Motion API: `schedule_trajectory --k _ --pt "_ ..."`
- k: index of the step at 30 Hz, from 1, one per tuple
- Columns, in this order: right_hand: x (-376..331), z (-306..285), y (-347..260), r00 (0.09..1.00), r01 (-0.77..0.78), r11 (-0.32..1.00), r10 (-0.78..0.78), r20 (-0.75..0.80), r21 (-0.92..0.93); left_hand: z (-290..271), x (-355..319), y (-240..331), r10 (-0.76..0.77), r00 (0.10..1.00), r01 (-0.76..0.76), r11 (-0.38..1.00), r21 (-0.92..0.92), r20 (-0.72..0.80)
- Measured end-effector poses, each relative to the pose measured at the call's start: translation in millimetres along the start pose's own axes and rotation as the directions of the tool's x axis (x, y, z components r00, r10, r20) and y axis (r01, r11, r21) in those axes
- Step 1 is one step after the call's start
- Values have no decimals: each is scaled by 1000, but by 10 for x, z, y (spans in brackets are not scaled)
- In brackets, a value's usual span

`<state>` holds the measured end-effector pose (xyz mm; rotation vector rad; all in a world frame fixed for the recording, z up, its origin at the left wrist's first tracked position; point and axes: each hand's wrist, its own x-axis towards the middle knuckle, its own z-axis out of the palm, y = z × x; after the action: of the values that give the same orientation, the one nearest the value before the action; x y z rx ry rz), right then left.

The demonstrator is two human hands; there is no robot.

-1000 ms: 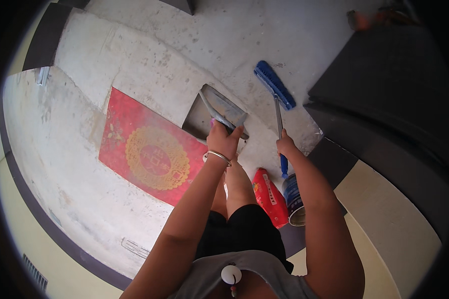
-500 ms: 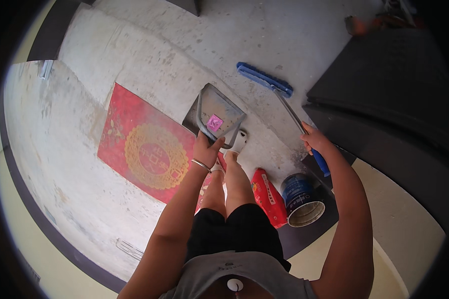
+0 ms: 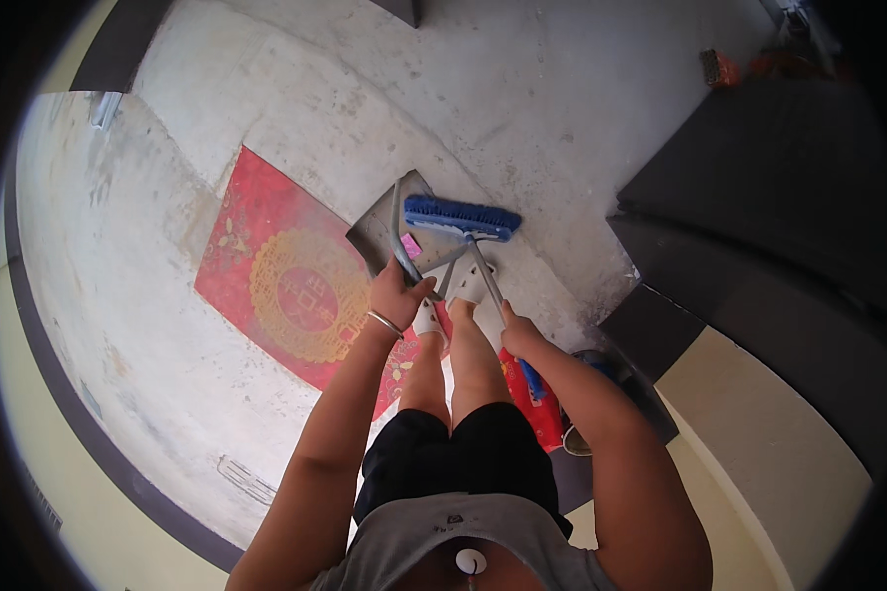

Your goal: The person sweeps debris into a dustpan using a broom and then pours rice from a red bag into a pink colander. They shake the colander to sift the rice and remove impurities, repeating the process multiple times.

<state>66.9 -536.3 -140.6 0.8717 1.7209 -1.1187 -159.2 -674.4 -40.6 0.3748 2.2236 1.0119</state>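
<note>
My left hand (image 3: 396, 295) is closed round the grey handle of a dustpan (image 3: 373, 234), held in front of my feet. In the pan lies a small pink piece of litter (image 3: 410, 244). My right hand (image 3: 522, 333) grips the grey pole of a broom (image 3: 463, 218), whose blue bristled head is over the right part of the dustpan and hides some of it. Whether the bristles touch the pan, I cannot tell. The blue end of the pole sticks out below my right hand.
A red mat with a gold pattern (image 3: 306, 286) lies left of the dustpan on the concrete floor (image 3: 552, 108). Near my right forearm are a red bag (image 3: 537, 404) and a partly hidden bucket (image 3: 577, 441). A large dark piece of furniture (image 3: 749, 187) stands at right.
My right hand has brought the broom leftward, from the floor at right to over the dustpan. The dustpan has shifted slightly left, and my right arm now covers most of the bucket.
</note>
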Motion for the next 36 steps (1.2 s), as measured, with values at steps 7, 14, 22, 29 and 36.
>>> schedule_trajectory --k 7,14,22,29,36 --pt "-664 -947 -45 994 -49 963 21 111 265 -402 -348 -299 -56 998 56 998 -2 35" --pt "608 -1914 -584 971 1 881 113 -213 473 -674 -467 -773 -185 973 130 933 -335 -139" --pt "527 -103 -465 995 14 973 -36 -90 -231 -584 -438 -679 -256 962 208 908 -363 -89" --pt "-112 -143 41 957 201 964 -231 175 173 -641 -268 -286 -174 982 171 984 -42 -79" --pt "-645 -524 963 916 73 547 -368 162 834 -649 21 395 -177 982 154 951 -267 -64"
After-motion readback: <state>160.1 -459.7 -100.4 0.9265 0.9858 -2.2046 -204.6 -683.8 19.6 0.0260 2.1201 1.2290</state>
